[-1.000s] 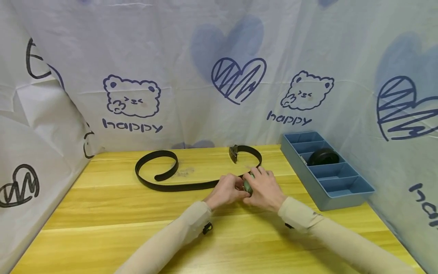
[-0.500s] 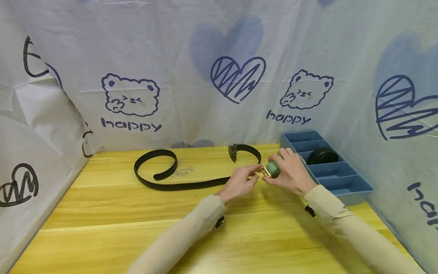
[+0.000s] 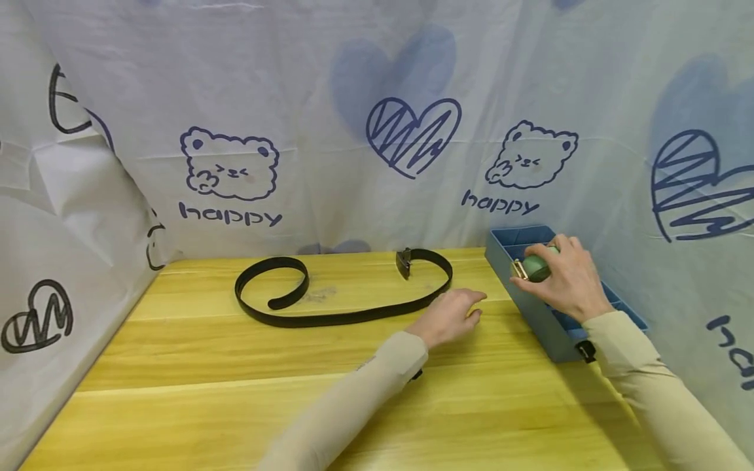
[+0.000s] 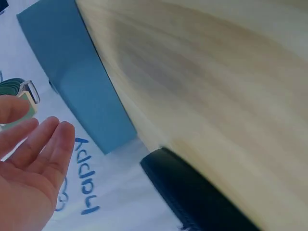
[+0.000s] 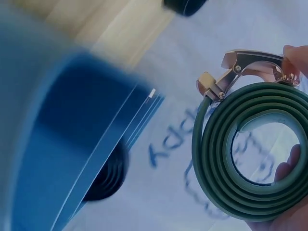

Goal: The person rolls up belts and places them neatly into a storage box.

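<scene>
A green belt (image 3: 536, 267), coiled into a tight roll with a gold-coloured buckle (image 5: 236, 72), is gripped by my right hand (image 3: 570, 278). That hand holds it above the blue divided box (image 3: 521, 307). In the right wrist view the coil's layers show edge-on, with fingers around its right side. My left hand (image 3: 450, 317) holds nothing, its fingers extended over the table towards the box. Close beside it lies a black belt (image 3: 336, 320), loosely unrolled in an S shape, with its dark buckle (image 3: 403, 263) at the far end.
A coiled black belt (image 5: 109, 175) sits inside the box in the right wrist view; my right hand hides it in the head view. The box stands along the right side of the wooden table (image 3: 194, 392). White printed cloth (image 3: 330, 183) hangs behind and at both sides.
Both hands were together at the green coil near the black belt. My right hand has carried the coil right and over the box. The left hand has let go and moved slightly right.
</scene>
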`<state>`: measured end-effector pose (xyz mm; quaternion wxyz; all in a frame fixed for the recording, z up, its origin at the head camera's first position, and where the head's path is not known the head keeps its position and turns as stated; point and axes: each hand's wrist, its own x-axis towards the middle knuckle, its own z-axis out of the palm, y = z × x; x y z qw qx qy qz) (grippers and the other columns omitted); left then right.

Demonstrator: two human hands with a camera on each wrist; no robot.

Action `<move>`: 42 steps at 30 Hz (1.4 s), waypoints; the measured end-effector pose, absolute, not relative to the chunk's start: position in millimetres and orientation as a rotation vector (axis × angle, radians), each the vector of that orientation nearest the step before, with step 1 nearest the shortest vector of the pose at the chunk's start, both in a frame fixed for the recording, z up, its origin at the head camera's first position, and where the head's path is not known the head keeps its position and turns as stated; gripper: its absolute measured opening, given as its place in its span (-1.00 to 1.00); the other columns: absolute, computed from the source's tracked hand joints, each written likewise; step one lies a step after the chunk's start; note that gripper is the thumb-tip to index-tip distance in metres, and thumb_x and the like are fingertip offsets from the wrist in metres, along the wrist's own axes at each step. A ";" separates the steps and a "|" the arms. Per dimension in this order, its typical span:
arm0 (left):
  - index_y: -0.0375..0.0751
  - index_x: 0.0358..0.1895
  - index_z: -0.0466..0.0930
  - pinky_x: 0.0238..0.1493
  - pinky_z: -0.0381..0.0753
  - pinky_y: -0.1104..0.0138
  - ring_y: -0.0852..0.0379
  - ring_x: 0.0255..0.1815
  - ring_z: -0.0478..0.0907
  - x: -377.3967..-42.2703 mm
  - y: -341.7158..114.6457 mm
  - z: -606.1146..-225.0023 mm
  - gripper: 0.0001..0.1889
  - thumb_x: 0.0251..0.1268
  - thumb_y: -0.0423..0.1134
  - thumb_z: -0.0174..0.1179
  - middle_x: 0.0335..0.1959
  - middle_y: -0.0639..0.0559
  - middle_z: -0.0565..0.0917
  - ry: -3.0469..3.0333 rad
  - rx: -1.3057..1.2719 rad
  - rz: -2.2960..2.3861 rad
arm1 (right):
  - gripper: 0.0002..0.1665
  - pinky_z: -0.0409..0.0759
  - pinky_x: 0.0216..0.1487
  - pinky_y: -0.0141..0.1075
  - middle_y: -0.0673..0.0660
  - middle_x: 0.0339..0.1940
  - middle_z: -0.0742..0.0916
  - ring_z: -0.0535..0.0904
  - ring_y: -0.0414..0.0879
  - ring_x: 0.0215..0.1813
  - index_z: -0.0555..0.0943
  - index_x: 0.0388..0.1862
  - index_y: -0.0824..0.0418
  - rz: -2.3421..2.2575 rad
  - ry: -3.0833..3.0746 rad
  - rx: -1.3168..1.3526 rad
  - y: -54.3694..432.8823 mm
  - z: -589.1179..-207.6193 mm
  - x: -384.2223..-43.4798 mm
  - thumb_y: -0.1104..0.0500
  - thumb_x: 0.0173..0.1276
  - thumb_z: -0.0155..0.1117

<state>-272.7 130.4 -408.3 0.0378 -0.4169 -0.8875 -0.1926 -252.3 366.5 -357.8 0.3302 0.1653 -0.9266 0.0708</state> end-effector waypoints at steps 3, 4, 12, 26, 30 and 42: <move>-0.10 0.31 0.50 0.22 0.49 0.42 0.20 0.20 0.57 -269.1 140.9 -406.2 -0.61 0.49 -0.18 0.07 0.20 0.08 0.63 -2.660 -1.321 -0.438 | -0.38 0.26 -0.37 -0.09 0.26 -0.33 0.49 0.34 0.15 -0.29 0.67 -0.17 0.20 0.213 -2.446 0.368 383.8 -357.4 -249.0 -0.05 -0.20 0.68; -0.09 0.30 0.51 0.20 0.49 0.44 0.21 0.17 0.58 -268.2 144.2 -406.0 -0.62 0.48 -0.18 0.07 0.17 0.09 0.64 -2.632 -1.336 -0.397 | -0.39 0.26 -0.37 -0.09 0.26 -0.32 0.49 0.34 0.16 -0.28 0.66 -0.17 0.21 0.222 -2.458 0.345 389.2 -357.6 -248.0 -0.04 -0.19 0.68; -0.06 0.31 0.47 0.13 0.52 0.48 0.22 0.11 0.59 -261.9 166.7 -411.5 -0.60 0.46 -0.18 0.08 0.14 0.10 0.63 -2.518 -1.470 -0.217 | -0.39 0.15 -0.38 -0.15 0.28 -0.27 0.42 0.26 0.16 -0.24 0.61 -0.08 0.21 0.371 -2.567 0.187 420.7 -365.1 -241.1 -0.05 -0.05 0.62; 0.12 0.58 -0.02 0.46 0.16 0.42 0.21 0.55 0.08 -240.4 198.5 -412.1 -0.33 0.51 -0.01 0.00 0.56 0.18 0.11 -2.598 -1.591 0.072 | -0.34 0.17 -0.33 -0.14 0.35 -0.15 0.43 0.27 0.22 -0.16 0.48 0.05 0.22 0.568 -2.830 0.086 445.3 -380.1 -247.0 -0.22 0.22 0.39; 0.21 0.60 -0.24 0.45 0.18 0.40 0.25 0.60 -0.12 -235.3 209.0 -412.6 -0.28 0.54 0.03 -0.07 0.62 0.25 -0.16 -2.634 -1.639 0.123 | -0.32 0.26 -0.35 -0.20 0.32 -0.15 0.45 0.34 0.17 -0.18 0.42 0.07 0.19 0.582 -2.938 0.076 447.5 -382.1 -248.9 -0.27 0.26 0.32; 0.31 0.58 -0.22 0.34 0.34 0.41 0.28 0.61 -0.21 -229.0 222.5 -419.2 -0.33 0.55 0.02 -0.12 0.61 0.34 -0.21 -2.667 -1.700 0.156 | -0.36 0.33 -0.31 -0.24 0.28 -0.25 0.44 0.37 0.07 -0.26 0.31 -0.05 0.30 0.572 -3.058 0.174 446.2 -398.6 -262.8 -0.19 0.32 0.31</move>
